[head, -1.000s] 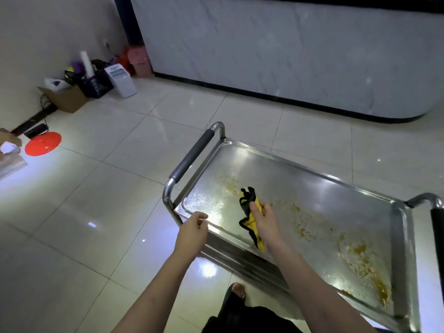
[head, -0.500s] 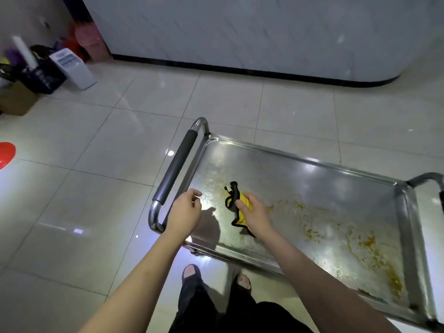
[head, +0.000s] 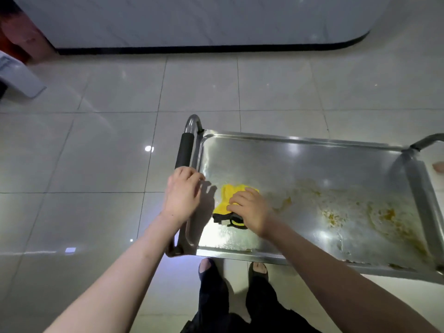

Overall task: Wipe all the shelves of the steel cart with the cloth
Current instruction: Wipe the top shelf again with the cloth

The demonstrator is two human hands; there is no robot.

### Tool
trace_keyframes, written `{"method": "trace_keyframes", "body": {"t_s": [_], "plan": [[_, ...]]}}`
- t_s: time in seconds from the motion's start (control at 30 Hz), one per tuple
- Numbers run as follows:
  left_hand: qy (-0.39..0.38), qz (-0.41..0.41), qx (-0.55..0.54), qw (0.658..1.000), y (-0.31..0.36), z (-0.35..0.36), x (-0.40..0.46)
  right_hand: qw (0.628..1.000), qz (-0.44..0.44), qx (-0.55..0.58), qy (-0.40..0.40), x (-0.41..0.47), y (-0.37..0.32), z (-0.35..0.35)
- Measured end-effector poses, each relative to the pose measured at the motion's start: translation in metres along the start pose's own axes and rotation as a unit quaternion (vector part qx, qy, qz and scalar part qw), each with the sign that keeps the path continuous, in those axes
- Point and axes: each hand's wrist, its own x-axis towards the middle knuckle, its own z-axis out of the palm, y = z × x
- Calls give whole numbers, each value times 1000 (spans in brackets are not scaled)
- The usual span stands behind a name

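Head view: a steel cart (head: 312, 143) is seen from above on a pale tiled floor (head: 96, 152). Only its top shelf (head: 264, 164) is shown; any lower shelves are hidden under it.

A yellow cloth (head: 228, 195) w/ a black edge is laid flat on the top shelf, near the shelf's left end. The cloth is pressed down by the R hand (head: 249, 210). Its fingers are laid mostly straight on the cloth, pointing left, so its grip is open and flat, w/ nothing curled round. Part of the cloth is hidden under the palm.

The black handle (head: 185, 150) at the cart's left end is met by the L hand (head: 182, 191). The fingers are bent over the bar at the handle's near end. How tight this grip is can't be told, as the fingertips are partly hidden.

Yellow-brown stains (head: 336, 212) are seen on the right half of the shelf, well apart from the cloth. The shelf by the cloth looks wet and shiny.

Two feet (head: 209, 265) in dark shoes are seen on the floor just beside the cart's near edge. A white counter wall (head: 192, 20) w/ a black base strip is seen at the far side. A white box (head: 16, 75) is cut off at the left edge.
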Motion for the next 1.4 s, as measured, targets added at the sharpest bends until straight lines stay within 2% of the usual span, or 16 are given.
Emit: {"method": "trace_keyframes", "body": {"t_s": [0.07,0.27,0.4,0.5,0.6,0.77,1.03,1.2,1.4], "plan": [[-1,14,6,1000,-8,-1,4,1000,0,5,-1,7,-2,2],[-21,17,-7,1000,-29,8,9,991,114,42,-60,-4,-24,37],[-34,24,-4,999,-36,12,4,977,204,62,-26,-15,-45,35],[-47,10,-10,999,-35,14,3,973,230,36,-2,-18,-44,37],[-51,5,-3,999,-34,14,4,972,233,-20,-4,-15,-45,39],[-55,-14,7,998,-28,14,5,970,238,-50,-8,-7,-47,47],[-47,-19,12,999,-29,17,1,972,214,-60,-81,-16,-43,68],[-47,-19,35,998,-33,21,-4,977,184,-81,-65,-13,-34,74],[-50,-20,55,997,-39,25,-7,966,235,-103,-20,0,-49,89]]}}
